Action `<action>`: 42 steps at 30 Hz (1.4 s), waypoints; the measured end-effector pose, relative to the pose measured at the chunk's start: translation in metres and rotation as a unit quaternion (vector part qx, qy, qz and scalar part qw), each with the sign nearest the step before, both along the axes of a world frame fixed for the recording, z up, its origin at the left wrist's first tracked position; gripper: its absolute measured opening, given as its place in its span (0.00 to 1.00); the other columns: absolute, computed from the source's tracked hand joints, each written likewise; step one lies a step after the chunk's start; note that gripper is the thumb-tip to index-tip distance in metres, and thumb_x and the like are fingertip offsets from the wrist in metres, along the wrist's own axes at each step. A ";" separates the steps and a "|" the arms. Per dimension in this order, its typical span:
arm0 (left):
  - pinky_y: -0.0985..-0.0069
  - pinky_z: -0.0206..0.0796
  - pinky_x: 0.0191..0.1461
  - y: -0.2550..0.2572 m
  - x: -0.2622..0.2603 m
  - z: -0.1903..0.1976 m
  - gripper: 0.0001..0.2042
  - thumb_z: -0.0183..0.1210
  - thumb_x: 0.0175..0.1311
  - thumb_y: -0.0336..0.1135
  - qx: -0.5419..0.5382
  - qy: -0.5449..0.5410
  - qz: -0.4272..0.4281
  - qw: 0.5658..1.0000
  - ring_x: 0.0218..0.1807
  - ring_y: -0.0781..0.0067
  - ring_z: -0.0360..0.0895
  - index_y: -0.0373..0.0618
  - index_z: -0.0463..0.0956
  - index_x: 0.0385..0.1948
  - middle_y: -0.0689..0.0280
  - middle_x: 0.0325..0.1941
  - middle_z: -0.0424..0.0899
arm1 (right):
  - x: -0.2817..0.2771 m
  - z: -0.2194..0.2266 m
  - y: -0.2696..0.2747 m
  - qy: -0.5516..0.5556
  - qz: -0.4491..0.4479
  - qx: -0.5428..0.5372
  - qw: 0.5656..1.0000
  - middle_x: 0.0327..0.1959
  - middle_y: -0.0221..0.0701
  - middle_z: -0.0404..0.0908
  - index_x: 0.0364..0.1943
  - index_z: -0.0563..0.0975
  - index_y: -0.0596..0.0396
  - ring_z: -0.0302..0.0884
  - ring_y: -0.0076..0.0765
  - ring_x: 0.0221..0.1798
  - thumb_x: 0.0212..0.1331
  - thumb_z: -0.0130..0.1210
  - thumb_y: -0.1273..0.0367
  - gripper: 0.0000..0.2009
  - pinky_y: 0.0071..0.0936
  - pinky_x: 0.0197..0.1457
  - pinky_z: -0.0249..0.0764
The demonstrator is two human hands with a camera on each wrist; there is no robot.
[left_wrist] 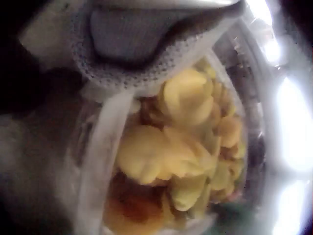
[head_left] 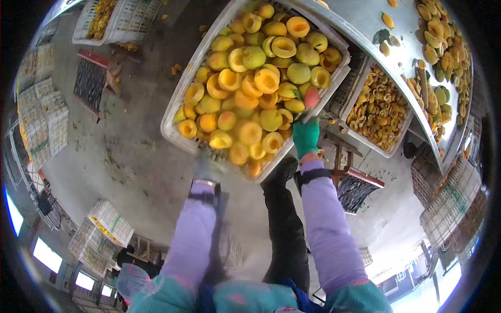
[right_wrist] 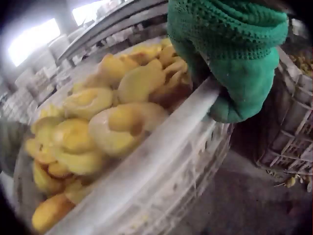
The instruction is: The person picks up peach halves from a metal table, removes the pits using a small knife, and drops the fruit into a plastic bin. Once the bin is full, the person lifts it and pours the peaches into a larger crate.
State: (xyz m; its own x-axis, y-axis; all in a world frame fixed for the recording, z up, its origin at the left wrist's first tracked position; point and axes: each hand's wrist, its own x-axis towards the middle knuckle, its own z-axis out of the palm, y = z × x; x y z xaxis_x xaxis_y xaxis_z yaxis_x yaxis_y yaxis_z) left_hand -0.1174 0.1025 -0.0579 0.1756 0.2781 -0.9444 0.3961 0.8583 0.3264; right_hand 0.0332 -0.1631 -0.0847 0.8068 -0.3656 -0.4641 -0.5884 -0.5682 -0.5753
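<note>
A pale plastic crate (head_left: 180, 99) heaped with halved yellow peaches (head_left: 245, 83) is in front of me. My right hand (right_wrist: 234, 73), in a green knitted glove, grips the crate's rim at the right side, fingers curled over it. At the near left edge, my left hand (head_left: 204, 169) in a grey glove is blurred by motion. In the left wrist view the grey glove (left_wrist: 132, 44) bends over the rim, its fingertips hidden. Some peach halves show hollow centres, and several fruits are greenish or red-blushed.
A metal table (head_left: 360, 34) bearing peach halves curves along the right. Beneath its edge stands another crate (head_left: 342, 115) of darker fruit pieces. Low stools with dark seats (head_left: 360, 190) stand on the concrete floor (head_left: 135, 151). Stacked crates (head_left: 44, 109) line the left.
</note>
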 end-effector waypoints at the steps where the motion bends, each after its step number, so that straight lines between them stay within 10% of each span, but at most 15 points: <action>1: 0.73 0.68 0.38 -0.010 -0.001 -0.007 0.09 0.53 0.66 0.40 0.094 0.005 -0.024 0.995 0.32 0.73 0.72 0.52 0.73 0.44 0.71 0.31 0.75 | 0.012 0.015 -0.003 -0.004 0.003 0.020 1.000 0.36 0.50 0.80 0.46 0.69 0.65 0.78 0.58 0.41 0.51 0.55 0.72 0.18 0.42 0.44 0.73; 2: 0.74 0.68 0.36 -0.027 -0.017 -0.008 0.10 0.54 0.66 0.40 0.185 0.021 -0.048 0.981 0.31 0.73 0.72 0.51 0.73 0.44 0.71 0.30 0.75 | 0.017 0.035 -0.005 0.004 0.007 0.038 0.999 0.36 0.51 0.79 0.46 0.69 0.66 0.78 0.59 0.42 0.51 0.55 0.72 0.18 0.42 0.44 0.73; 4: 0.77 0.66 0.34 -0.021 -0.030 0.016 0.12 0.57 0.64 0.41 -0.026 -0.129 -0.039 0.991 0.30 0.74 0.72 0.51 0.72 0.45 0.71 0.30 0.75 | -0.010 0.020 -0.015 -0.016 -0.019 0.063 0.998 0.38 0.53 0.79 0.50 0.67 0.69 0.78 0.59 0.43 0.51 0.56 0.71 0.22 0.41 0.45 0.74; 6: 0.78 0.64 0.30 -0.026 -0.069 -0.043 0.09 0.52 0.67 0.41 0.052 -0.069 -0.101 0.991 0.29 0.76 0.72 0.50 0.72 0.43 0.72 0.29 0.75 | -0.052 -0.043 -0.025 -0.166 0.034 0.009 0.986 0.40 0.54 0.78 0.53 0.66 0.70 0.78 0.56 0.43 0.52 0.54 0.73 0.23 0.39 0.46 0.75; 9: 0.79 0.62 0.30 -0.041 -0.014 0.066 0.09 0.49 0.68 0.41 -0.028 0.084 0.010 0.996 0.29 0.75 0.72 0.51 0.72 0.43 0.72 0.30 0.75 | -0.021 0.036 -0.019 0.069 0.018 0.068 0.995 0.42 0.54 0.78 0.54 0.64 0.71 0.78 0.55 0.43 0.53 0.55 0.72 0.24 0.41 0.45 0.73; 12: 0.80 0.57 0.25 -0.047 0.033 0.020 0.11 0.42 0.70 0.44 0.088 0.272 -0.002 0.958 0.25 0.79 0.66 0.53 0.72 0.40 0.74 0.27 0.74 | -0.024 0.022 -0.025 0.040 -0.014 0.140 0.989 0.51 0.56 0.75 0.61 0.58 0.73 0.75 0.56 0.52 0.54 0.54 0.72 0.31 0.37 0.53 0.71; 15: 0.79 0.54 0.22 -0.039 0.020 -0.011 0.13 0.40 0.71 0.44 0.143 0.161 -0.048 0.975 0.20 0.80 0.63 0.53 0.73 0.37 0.74 0.23 0.72 | -0.042 0.002 -0.001 0.000 0.023 -0.026 0.999 0.58 0.57 0.69 0.66 0.49 0.72 0.70 0.56 0.59 0.54 0.53 0.74 0.36 0.35 0.59 0.68; 20: 0.79 0.55 0.21 -0.012 -0.033 -0.036 0.10 0.44 0.70 0.43 -0.034 -0.016 -0.027 0.999 0.18 0.78 0.62 0.53 0.71 0.31 0.73 0.18 0.69 | -0.064 -0.067 -0.022 0.182 0.142 0.023 0.973 0.59 0.56 0.67 0.66 0.45 0.72 0.69 0.57 0.60 0.53 0.52 0.75 0.38 0.36 0.61 0.66; 23: 0.77 0.56 0.22 -0.010 -0.025 -0.033 0.11 0.45 0.69 0.44 0.024 0.017 -0.072 0.997 0.18 0.77 0.62 0.52 0.69 0.28 0.72 0.18 0.67 | -0.054 -0.057 -0.014 0.225 0.316 -0.027 0.921 0.55 0.50 0.73 0.64 0.55 0.69 0.72 0.53 0.58 0.55 0.50 0.74 0.31 0.37 0.61 0.67; 25: 0.76 0.57 0.23 -0.014 -0.009 -0.019 0.11 0.46 0.69 0.43 0.085 0.027 -0.084 0.992 0.19 0.76 0.62 0.51 0.69 0.28 0.72 0.19 0.67 | 0.006 0.054 -0.009 0.183 0.620 -0.241 0.724 0.48 0.45 0.80 0.47 0.78 0.62 0.76 0.48 0.55 0.57 0.48 0.69 0.16 0.44 0.62 0.66; 28: 0.76 0.58 0.25 -0.015 0.001 -0.010 0.10 0.48 0.69 0.42 0.141 0.053 -0.118 0.982 0.20 0.75 0.63 0.49 0.69 0.29 0.71 0.20 0.68 | 0.008 0.033 -0.052 0.120 0.551 -0.044 0.825 0.45 0.49 0.80 0.39 0.81 0.58 0.78 0.54 0.48 0.59 0.46 0.66 0.14 0.48 0.60 0.67; 30: 0.75 0.58 0.26 -0.008 0.002 -0.006 0.10 0.49 0.68 0.42 0.183 0.078 -0.140 0.970 0.21 0.74 0.64 0.48 0.69 0.29 0.70 0.21 0.68 | 0.054 0.129 -0.078 0.175 0.307 0.030 0.935 0.41 0.49 0.80 0.43 0.78 0.60 0.78 0.55 0.46 0.61 0.47 0.68 0.12 0.44 0.51 0.73; 31: 0.75 0.59 0.26 -0.005 0.000 -0.004 0.10 0.49 0.68 0.42 0.204 0.093 -0.155 0.962 0.22 0.74 0.64 0.48 0.70 0.29 0.70 0.21 0.68 | 0.074 0.171 -0.097 -0.003 0.261 0.053 0.964 0.40 0.49 0.80 0.43 0.77 0.60 0.78 0.55 0.45 0.60 0.49 0.70 0.11 0.42 0.47 0.74; 34: 0.74 0.59 0.27 -0.002 -0.001 0.002 0.10 0.51 0.68 0.41 0.268 0.145 -0.201 0.931 0.23 0.73 0.64 0.46 0.70 0.30 0.69 0.22 0.68 | 0.145 0.231 -0.179 -0.383 0.126 -0.123 0.907 0.34 0.43 0.77 0.42 0.76 0.58 0.76 0.51 0.35 0.57 0.54 0.76 0.09 0.39 0.39 0.73; 42: 0.72 0.62 0.31 -0.064 0.064 0.116 0.11 0.55 0.67 0.39 0.505 0.118 -0.366 0.773 0.26 0.71 0.66 0.42 0.71 0.31 0.67 0.26 0.69 | 0.257 0.186 -0.258 -0.181 0.203 -0.309 0.911 0.39 0.43 0.74 0.44 0.72 0.57 0.70 0.52 0.43 0.52 0.58 0.63 0.17 0.46 0.42 0.67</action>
